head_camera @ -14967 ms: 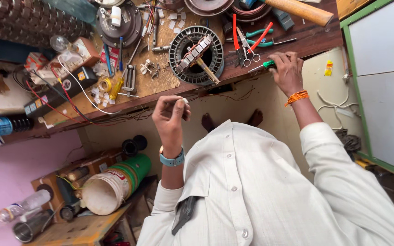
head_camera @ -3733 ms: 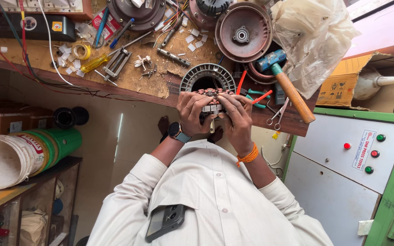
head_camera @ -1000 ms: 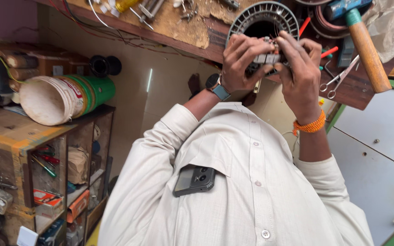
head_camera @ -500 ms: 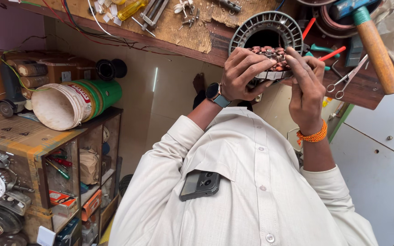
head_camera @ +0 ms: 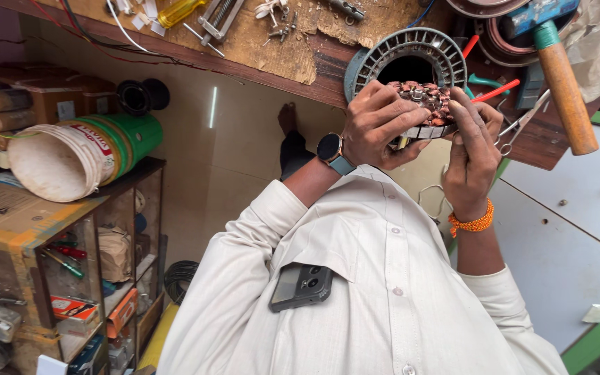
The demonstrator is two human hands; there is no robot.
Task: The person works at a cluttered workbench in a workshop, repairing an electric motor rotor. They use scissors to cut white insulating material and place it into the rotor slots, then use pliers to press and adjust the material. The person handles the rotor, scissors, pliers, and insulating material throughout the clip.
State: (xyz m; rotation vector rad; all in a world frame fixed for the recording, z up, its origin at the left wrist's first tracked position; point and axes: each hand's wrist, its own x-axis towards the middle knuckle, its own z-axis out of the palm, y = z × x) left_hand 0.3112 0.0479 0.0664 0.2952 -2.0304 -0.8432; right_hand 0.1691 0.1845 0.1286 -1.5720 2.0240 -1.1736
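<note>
Both my hands hold a round motor stator (head_camera: 426, 104) wound with copper coils, just in front of my chest. My left hand (head_camera: 376, 128), with a dark wristwatch, grips its left side and underside. My right hand (head_camera: 470, 149), with an orange thread band at the wrist, has its fingers pressed on the coils at the right side. Right behind the stator, a grey ribbed round motor housing (head_camera: 411, 52) lies on the wooden workbench (head_camera: 272, 48).
A wooden-handled hammer (head_camera: 565, 94), scissors (head_camera: 522, 123) and red- and green-handled tools (head_camera: 496, 89) lie on the bench to the right. A white and green bucket (head_camera: 78, 156) lies atop a shelf unit (head_camera: 71, 257) at left. A grey cabinet (head_camera: 564, 229) stands at right. A phone (head_camera: 301, 286) sits in my shirt pocket.
My hands stay on the stator and have shifted a little on it, the right fingers now over the coils. The view has tilted slightly, with the bench nearer the top edge.
</note>
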